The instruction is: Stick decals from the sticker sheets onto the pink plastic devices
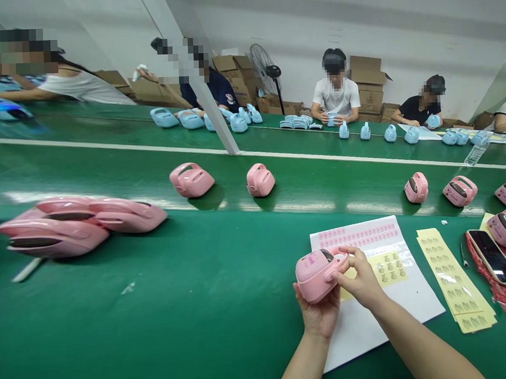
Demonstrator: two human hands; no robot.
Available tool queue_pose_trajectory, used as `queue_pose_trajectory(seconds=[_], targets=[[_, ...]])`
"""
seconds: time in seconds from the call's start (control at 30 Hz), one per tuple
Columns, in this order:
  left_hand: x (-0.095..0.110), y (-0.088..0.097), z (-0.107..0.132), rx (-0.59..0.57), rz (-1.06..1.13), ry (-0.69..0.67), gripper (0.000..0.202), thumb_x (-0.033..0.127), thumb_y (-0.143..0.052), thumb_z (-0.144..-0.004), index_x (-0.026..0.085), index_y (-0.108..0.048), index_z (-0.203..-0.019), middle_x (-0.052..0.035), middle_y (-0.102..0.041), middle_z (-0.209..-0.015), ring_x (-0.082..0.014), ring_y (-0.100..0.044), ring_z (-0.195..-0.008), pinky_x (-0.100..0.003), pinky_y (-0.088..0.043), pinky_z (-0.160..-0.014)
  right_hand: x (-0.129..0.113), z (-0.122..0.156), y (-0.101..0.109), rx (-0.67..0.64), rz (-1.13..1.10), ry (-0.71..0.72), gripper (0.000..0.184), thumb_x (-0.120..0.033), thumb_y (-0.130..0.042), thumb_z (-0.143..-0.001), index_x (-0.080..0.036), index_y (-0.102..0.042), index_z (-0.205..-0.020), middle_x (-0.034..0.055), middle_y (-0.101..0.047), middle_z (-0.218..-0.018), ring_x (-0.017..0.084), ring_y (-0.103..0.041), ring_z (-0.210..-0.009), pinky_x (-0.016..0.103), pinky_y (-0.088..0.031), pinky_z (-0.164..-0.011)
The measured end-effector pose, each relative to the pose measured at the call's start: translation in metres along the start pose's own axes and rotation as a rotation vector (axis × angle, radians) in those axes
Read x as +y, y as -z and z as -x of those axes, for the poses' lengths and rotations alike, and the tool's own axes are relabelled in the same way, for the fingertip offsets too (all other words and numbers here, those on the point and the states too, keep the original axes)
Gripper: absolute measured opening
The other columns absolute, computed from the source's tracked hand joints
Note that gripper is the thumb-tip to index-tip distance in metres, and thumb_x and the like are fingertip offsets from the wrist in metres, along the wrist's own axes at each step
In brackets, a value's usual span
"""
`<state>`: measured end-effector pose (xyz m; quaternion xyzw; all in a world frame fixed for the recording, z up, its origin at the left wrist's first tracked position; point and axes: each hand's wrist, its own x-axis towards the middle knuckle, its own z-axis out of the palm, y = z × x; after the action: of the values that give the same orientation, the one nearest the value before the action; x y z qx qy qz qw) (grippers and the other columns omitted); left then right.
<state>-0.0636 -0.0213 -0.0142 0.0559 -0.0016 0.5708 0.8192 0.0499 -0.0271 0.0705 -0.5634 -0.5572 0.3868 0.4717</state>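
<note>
Holding pink casing [316, 276] just above the worktop [199, 302]. Left hand [319, 314] cups it from below, closed round its underside, probably to keep the top face turned up. Right hand [362, 279] meets it from the right, thumb and fingertips pinched on its upper edge. Under the right hand: white sticker sheet [362, 236], small yellow label sheet [391, 267]. Further right: yellow backing strips [447, 276], then phone [494, 257], all within reach. Beyond both hands: more pink units [416, 187] on the belt. Cardboard boxes [367, 69] far off at the wall; contents not visible.
</note>
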Motion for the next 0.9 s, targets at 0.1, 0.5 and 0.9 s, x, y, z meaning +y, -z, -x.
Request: queue_pose_trajectory(seconds=[0.1,0.5,0.9], targets=[[0.000,0.001,-0.001,-0.178,0.066,0.017,0.050,0.047,-0.042,-0.082,0.017,-0.050,-0.121,-0.0130,-0.061,-0.116,-0.0204,-0.058,-0.105,-0.027,-0.044,-0.091,-0.002,0.003,-0.004,0.057,0.128,0.140,0.014,-0.018,-0.063,-0.069,-0.020,-0.054,-0.058,0.0095,-0.053,-0.105,0.024,-0.047,-0.110,0.042,-0.036,-0.093],[-0.002,-0.006,0.000,-0.215,0.011,0.002,0.043,0.038,-0.050,-0.082,0.015,-0.055,-0.117,-0.0132,-0.059,-0.120,-0.0235,-0.054,-0.111,-0.032,-0.040,-0.097,0.023,-0.045,0.016,0.193,0.690,0.246,0.029,-0.033,-0.065,-0.070,-0.017,-0.057,-0.092,0.0138,-0.052,-0.106,0.028,-0.051,-0.102,0.043,-0.044,-0.081],[0.002,0.002,-0.001,-0.168,-0.019,0.039,0.048,0.040,-0.052,-0.080,0.013,-0.051,-0.120,-0.0138,-0.056,-0.124,-0.0229,-0.051,-0.115,-0.031,-0.039,-0.098,0.083,-0.111,0.007,0.084,0.765,0.238,0.012,-0.015,-0.053,-0.077,-0.020,-0.064,-0.077,0.0076,-0.055,-0.090,0.020,-0.053,-0.083,0.033,-0.042,-0.074]])
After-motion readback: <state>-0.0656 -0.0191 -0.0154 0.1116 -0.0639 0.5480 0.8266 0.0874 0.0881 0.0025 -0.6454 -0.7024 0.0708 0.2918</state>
